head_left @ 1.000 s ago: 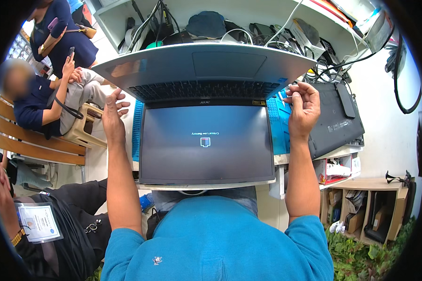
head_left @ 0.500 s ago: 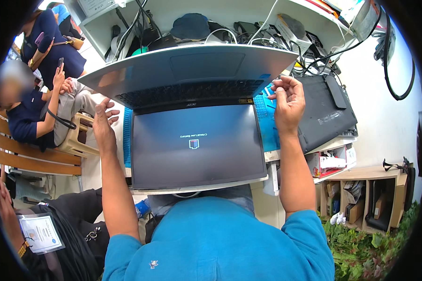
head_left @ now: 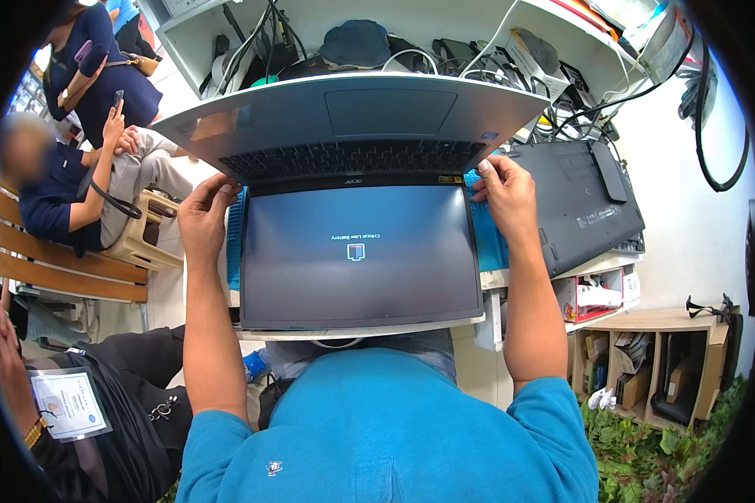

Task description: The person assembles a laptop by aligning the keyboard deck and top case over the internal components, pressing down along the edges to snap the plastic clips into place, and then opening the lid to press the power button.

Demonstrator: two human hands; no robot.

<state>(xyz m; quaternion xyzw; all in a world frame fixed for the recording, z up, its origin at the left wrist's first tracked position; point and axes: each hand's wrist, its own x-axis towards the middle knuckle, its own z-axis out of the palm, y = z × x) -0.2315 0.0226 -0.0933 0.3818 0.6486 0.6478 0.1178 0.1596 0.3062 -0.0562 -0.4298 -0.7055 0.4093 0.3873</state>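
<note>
An open laptop lies with its screen (head_left: 361,285) flat in front of me, lit with a small battery icon that appears upside down. Its keyboard half (head_left: 352,159) rises at a slant on the far side, the touchpad toward the top. My left hand (head_left: 208,216) is closed at the left hinge corner, thumb and fingers pinched on the edge. At the opposite hinge corner my right hand (head_left: 508,194) grips the edge between thumb and bent fingers. Under the laptop a blue work mat (head_left: 488,235) shows along both sides.
Right of the laptop rests a second black laptop (head_left: 583,201), underside up. Behind stands a white shelf (head_left: 260,38) with cables and a dark cap (head_left: 356,44). A seated person (head_left: 67,193) holds a phone at the left; another sits close at lower left. A wooden cubby (head_left: 646,360) stands at right.
Both hands have come in from beside the laptop, and their spread fingers have closed on its edges near the hinge. The laptop's keyboard half stands at nearly the same slant.
</note>
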